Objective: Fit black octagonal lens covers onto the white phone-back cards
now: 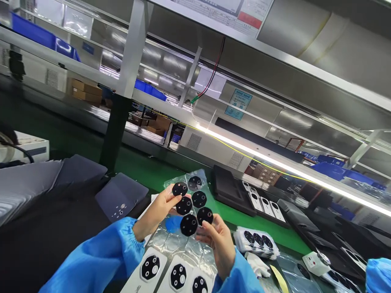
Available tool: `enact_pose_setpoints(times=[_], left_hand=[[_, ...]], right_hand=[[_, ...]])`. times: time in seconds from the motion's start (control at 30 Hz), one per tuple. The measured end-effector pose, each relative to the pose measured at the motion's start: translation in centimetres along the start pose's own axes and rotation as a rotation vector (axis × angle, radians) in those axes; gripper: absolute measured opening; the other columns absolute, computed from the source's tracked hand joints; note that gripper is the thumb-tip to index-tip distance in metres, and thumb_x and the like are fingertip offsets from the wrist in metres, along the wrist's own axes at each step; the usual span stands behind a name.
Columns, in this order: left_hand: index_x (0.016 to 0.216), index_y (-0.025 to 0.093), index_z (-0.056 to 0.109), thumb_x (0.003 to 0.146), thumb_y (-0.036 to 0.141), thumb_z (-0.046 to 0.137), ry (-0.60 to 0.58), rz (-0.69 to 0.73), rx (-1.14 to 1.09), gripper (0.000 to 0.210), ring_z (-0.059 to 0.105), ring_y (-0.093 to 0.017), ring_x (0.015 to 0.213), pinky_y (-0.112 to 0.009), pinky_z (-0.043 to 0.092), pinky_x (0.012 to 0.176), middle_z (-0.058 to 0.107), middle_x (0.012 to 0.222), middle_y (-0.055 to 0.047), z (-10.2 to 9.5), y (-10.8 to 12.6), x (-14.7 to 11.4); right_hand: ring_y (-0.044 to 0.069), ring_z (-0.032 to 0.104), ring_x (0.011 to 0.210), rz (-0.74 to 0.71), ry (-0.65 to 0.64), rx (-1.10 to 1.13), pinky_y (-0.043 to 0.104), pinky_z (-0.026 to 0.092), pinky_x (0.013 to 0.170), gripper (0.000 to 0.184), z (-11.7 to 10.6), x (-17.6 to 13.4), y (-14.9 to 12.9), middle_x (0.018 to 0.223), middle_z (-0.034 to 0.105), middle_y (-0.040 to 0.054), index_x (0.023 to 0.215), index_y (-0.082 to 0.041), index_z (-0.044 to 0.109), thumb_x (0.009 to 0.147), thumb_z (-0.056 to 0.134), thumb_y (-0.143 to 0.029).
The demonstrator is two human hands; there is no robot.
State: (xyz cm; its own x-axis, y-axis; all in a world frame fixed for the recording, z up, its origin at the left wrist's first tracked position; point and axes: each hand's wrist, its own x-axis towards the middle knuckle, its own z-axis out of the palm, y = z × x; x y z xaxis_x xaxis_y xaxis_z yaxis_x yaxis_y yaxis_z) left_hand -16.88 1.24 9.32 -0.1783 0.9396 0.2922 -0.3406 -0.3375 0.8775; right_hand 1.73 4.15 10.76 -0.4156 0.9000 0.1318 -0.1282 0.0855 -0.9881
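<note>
In front of me my left hand [159, 209] and my right hand [219, 241] hold a clear plastic sheet [199, 179] with several black octagonal plates [199, 199] on it. Each plate has small round holes. My left thumb and fingers pinch the sheet's left side, by the upper left plate [179, 188]. At the lower right edge, my right thumb presses beside another plate [204, 215]. Below the sheet lie white panels [177, 276], each with a black octagonal piece on it, and a clear plastic tray [183, 243] with moulded pockets. A blue round patch [173, 224] shows behind the sheet.
Right of my hands sits a stack of wrapped black plates [258, 243], near crumpled white tissue [257, 263] and a small white box [316, 260]. Dark trays [232, 189] lie on the green bench [284, 232]. Grey panels [120, 195] stand left. A blue sleeve [378, 274] shows far right.
</note>
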Motion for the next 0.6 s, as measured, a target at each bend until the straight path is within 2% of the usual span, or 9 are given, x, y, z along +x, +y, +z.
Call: enact_pose_setpoints(times=[0.13, 0.3, 0.4, 0.5, 0.6], left_hand=[[0.099, 0.016, 0.06, 0.062, 0.046, 0.078, -0.029, -0.09, 0.066, 0.052, 0.069, -0.021, 0.067, -0.026, 0.05, 0.053, 0.074, 0.079, -0.005, -1.9, 0.0, 1.7], [0.103, 0.014, 0.059, 0.058, 0.045, 0.08, -0.077, -0.158, 0.141, 0.059, 0.067, -0.018, 0.064, -0.026, 0.049, 0.058, 0.071, 0.069, 0.0, -3.0, -0.5, 3.2], [0.101, 0.013, 0.06, 0.065, 0.042, 0.078, -0.106, -0.196, 0.189, 0.05, 0.065, -0.015, 0.059, -0.023, 0.045, 0.054, 0.069, 0.066, 0.002, -3.1, -1.0, 3.8], [0.097, 0.013, 0.06, 0.081, 0.03, 0.069, -0.121, -0.241, 0.252, 0.025, 0.056, -0.008, 0.048, -0.02, 0.042, 0.046, 0.064, 0.066, 0.004, -3.2, -1.6, 4.6], [0.095, 0.013, 0.061, 0.09, 0.024, 0.06, -0.091, -0.284, 0.305, 0.012, 0.055, -0.008, 0.051, -0.021, 0.047, 0.049, 0.062, 0.073, 0.004, -3.5, -2.1, 5.5]], right_hand=[[0.014, 0.067, 0.065, 0.166, -0.065, 0.049, 0.025, 0.052, 0.06, 0.05, -1.2, 1.2, 0.4, 0.076, 0.071, 0.0011, 0.089, -0.019, 0.063, 0.053, 0.085, -0.046], [0.015, 0.067, 0.066, 0.227, -0.132, 0.015, 0.026, 0.05, 0.062, 0.051, -1.8, 4.2, 0.5, 0.078, 0.07, 0.0032, 0.087, -0.017, 0.066, 0.049, 0.087, -0.044], [0.015, 0.066, 0.065, 0.219, -0.143, -0.012, 0.026, 0.051, 0.061, 0.052, -1.6, 5.7, 1.2, 0.075, 0.069, 0.0015, 0.085, -0.017, 0.066, 0.05, 0.085, -0.051], [0.012, 0.062, 0.058, 0.211, -0.12, -0.021, 0.024, 0.05, 0.053, 0.054, -1.5, 7.2, 2.3, 0.069, 0.065, -0.0031, 0.078, -0.019, 0.06, 0.046, 0.084, -0.055], [0.008, 0.054, 0.047, 0.225, -0.102, -0.022, 0.022, 0.047, 0.046, 0.055, -1.7, 8.6, 3.7, 0.059, 0.057, -0.0075, 0.07, -0.02, 0.054, 0.042, 0.087, -0.054]])
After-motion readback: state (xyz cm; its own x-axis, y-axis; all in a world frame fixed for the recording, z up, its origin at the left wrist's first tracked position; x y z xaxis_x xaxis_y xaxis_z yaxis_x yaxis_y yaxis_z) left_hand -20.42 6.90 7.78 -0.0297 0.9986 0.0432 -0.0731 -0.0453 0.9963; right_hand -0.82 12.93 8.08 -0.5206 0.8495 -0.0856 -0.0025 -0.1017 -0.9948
